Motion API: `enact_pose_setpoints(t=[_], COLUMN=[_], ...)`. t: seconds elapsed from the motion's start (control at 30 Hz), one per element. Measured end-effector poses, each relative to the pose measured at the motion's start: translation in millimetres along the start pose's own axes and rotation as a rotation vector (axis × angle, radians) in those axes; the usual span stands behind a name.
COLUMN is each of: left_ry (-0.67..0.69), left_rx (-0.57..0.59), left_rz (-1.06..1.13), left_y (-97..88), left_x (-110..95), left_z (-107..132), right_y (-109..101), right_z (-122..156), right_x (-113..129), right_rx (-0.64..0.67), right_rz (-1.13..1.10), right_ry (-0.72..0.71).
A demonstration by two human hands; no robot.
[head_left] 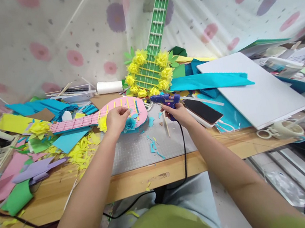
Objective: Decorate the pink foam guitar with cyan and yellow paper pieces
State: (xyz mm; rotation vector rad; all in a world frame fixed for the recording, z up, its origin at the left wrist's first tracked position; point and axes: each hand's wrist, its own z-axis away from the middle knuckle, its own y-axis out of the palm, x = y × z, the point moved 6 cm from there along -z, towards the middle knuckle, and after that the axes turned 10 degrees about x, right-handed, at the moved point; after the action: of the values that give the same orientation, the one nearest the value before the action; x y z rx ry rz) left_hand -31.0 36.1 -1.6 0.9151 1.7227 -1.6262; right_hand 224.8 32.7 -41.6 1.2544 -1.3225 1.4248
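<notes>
My right hand [179,113] grips a blue hot glue gun [164,98], its nozzle pointing left toward a pink paper guitar [140,110]. Over the guitar's body hovers my left hand [116,120], thumb and fingers pinched together; what they hold, if anything, is too small to make out. Just below those fingers a blue paper flower [130,123] sits on the guitar's lower edge. A yellow paper flower [102,124] shows beside the left hand, partly covered by it. Another yellow flower [39,128] is at the end of the guitar's neck.
Behind stands a green paper guitar [155,40] ringed with yellow flowers. A grey cutting mat [130,156] bears blue scraps. Right are a dark phone [202,110], a white board [256,93] and a tape roll [286,129]. Yellow scraps [84,151] lie left. The glue gun's cord [184,151] hangs over the edge.
</notes>
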Motion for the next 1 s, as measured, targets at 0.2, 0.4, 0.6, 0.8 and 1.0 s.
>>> enact_pose_setpoints(t=[0.2,0.4,0.6,0.8,1.0], left_ry=[0.0,-0.004,-0.002,0.019,0.011], left_rx=[0.027,0.015,0.019,0.008,0.031], left_rz=[0.0,-0.026,-0.016,-0.017,-0.039], left_y=[7.2,2.8,2.7,1.8,1.1], left_x=[0,-3,-5,-4,-7], left_z=[0,4,5,5,7], right_y=[27,34,34,36,35], right_z=[9,10,6,7,5], right_x=[27,27,25,28,28], right_rx=[0.165,0.137,0.14,0.156,0.141], right_rz=[0.149,0.15,0.184,0.189,0.212], right_ry=[0.009,0.018,0.023,0.025,0.017])
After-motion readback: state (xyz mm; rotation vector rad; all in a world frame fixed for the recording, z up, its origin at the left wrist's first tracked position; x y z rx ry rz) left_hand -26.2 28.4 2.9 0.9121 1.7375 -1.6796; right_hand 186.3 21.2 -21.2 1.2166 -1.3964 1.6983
